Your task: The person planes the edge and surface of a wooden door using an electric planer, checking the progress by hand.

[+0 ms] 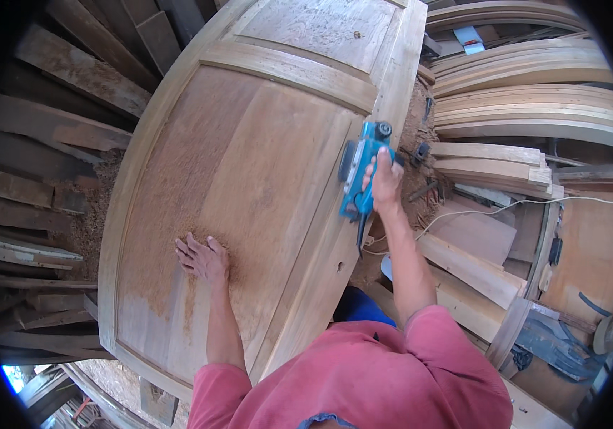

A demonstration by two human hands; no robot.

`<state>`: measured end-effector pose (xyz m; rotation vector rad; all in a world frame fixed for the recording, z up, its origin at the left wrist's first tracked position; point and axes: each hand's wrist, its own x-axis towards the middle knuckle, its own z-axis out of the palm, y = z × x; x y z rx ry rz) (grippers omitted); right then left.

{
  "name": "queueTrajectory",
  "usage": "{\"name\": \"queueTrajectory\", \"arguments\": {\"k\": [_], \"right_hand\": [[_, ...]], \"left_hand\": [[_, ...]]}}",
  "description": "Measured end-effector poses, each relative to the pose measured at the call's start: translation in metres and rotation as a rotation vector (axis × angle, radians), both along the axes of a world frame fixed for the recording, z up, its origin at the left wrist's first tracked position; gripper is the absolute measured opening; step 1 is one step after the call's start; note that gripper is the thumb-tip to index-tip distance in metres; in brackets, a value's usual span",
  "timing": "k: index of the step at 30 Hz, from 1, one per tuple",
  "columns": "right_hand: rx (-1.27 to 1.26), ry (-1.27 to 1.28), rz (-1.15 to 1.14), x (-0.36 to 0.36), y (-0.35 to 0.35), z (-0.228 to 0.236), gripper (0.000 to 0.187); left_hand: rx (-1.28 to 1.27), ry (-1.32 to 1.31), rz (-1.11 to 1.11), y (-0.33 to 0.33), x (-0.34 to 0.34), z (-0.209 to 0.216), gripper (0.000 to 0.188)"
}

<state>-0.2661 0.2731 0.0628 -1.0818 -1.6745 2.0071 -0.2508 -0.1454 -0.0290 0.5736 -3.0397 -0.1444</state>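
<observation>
A large wooden panel door (281, 136) lies flat in front of me, its recessed panel strewn with brown sawdust. My right hand (388, 179) wraps round the handle of a teal electric hand planer (364, 170), which rests on the door's right-hand stile (331, 275). A black knob sits at the planer's far end, and a dark cord leaves its near end. Its underside is hidden against the wood. On the lower part of the recessed panel, my left hand (205, 262) lies flat with fingers spread, amid the sawdust and holding nothing.
Stacked boards (528, 107) fill the far right side. Rough planks (49, 129) lie along the left. A pale cord (492, 211) runs across the right side towards the door. Shavings and scraps cover the floor (421, 121) beside the door's right edge.
</observation>
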Motion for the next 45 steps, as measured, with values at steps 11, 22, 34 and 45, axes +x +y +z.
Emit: {"name": "queueTrajectory", "arguments": {"k": [11, 22, 34, 45], "right_hand": [[-0.013, 0.032, -0.019, -0.176, 0.163, -0.017, 0.047], [-0.133, 0.021, 0.103, 0.035, 0.023, -0.007, 0.043], [-0.017, -0.04, 0.047, 0.124, -0.061, 0.014, 0.042], [0.087, 0.072, 0.007, -0.102, 0.123, -0.015, 0.049]], "left_hand": [[0.025, -0.026, -0.001, 0.002, -0.004, 0.001, 0.066], [0.022, -0.018, 0.018, 0.004, -0.003, 0.006, 0.068], [0.024, 0.008, -0.012, -0.001, -0.003, 0.001, 0.068], [-0.035, -0.021, 0.018, -0.004, 0.001, -0.004, 0.067]]}}
